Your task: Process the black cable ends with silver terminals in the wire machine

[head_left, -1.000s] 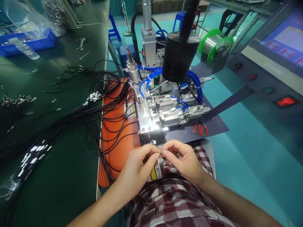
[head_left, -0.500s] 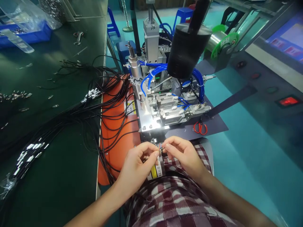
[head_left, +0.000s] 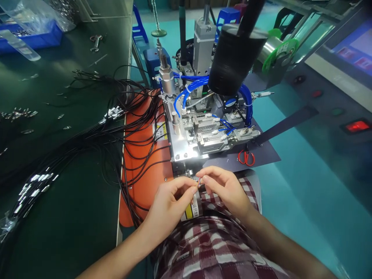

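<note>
Thin coloured wires (head_left: 199, 181), reddish among them, pass between my two hands above my lap. My left hand (head_left: 174, 197) pinches them between thumb and forefinger. From the other side my right hand (head_left: 222, 184) closes thumb and fingertips on the wire ends. The fingers partly hide the wires and whatever they lead into. Just beyond the hands stands a metal machine (head_left: 200, 135) with blue air tubes (head_left: 197, 82). A label with a yellow stripe (head_left: 190, 211) shows below my left fingers.
Black cables (head_left: 87, 139) with shiny metal ends run over the green table (head_left: 72, 217) and an orange plate (head_left: 148, 155). Red-handled scissors (head_left: 246, 157) lie on the dark sheet right of the machine. A black cylinder (head_left: 232, 60) hangs over it. A spool (head_left: 277, 50) and control panel (head_left: 334, 93) stand right.
Both hands stay close together. My right fingertips have closed in nearer to the left ones, and less of the wires shows. The camera view has shifted slightly.
</note>
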`<state>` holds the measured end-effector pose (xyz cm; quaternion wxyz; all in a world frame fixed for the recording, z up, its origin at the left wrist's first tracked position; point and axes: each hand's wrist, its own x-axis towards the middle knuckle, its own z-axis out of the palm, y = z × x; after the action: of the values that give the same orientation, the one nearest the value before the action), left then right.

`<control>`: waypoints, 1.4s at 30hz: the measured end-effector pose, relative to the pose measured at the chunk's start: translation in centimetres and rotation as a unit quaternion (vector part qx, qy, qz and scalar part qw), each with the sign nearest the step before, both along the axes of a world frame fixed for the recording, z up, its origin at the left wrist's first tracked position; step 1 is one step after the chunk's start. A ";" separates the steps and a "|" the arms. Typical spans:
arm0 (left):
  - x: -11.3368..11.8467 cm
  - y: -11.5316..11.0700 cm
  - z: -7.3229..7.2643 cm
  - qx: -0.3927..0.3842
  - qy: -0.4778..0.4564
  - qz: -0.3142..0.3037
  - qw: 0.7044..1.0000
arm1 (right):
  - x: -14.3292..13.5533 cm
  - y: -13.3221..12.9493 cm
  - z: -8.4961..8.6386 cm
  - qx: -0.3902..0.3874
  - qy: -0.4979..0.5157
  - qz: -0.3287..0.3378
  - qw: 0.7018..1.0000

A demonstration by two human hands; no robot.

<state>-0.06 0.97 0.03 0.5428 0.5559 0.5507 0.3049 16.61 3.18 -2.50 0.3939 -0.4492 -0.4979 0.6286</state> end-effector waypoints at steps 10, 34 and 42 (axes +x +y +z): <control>0.3 -0.3 -0.1 -0.030 -0.010 0.035 0.999 | 0.2 -0.8 0.4 0.050 -0.061 -0.072 0.994; 0.7 0.1 -0.3 -0.181 -0.159 0.060 0.969 | -0.5 -2.1 -0.4 0.165 -0.137 -0.092 0.972; 0.8 0.0 -0.2 -0.169 -0.136 0.056 0.975 | 0.1 -2.3 -0.2 0.361 -0.270 -0.045 0.892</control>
<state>0.75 1.00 -0.16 0.6807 0.3776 0.5456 0.3105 16.74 0.86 -2.74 0.4072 -0.4506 -0.7568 0.2417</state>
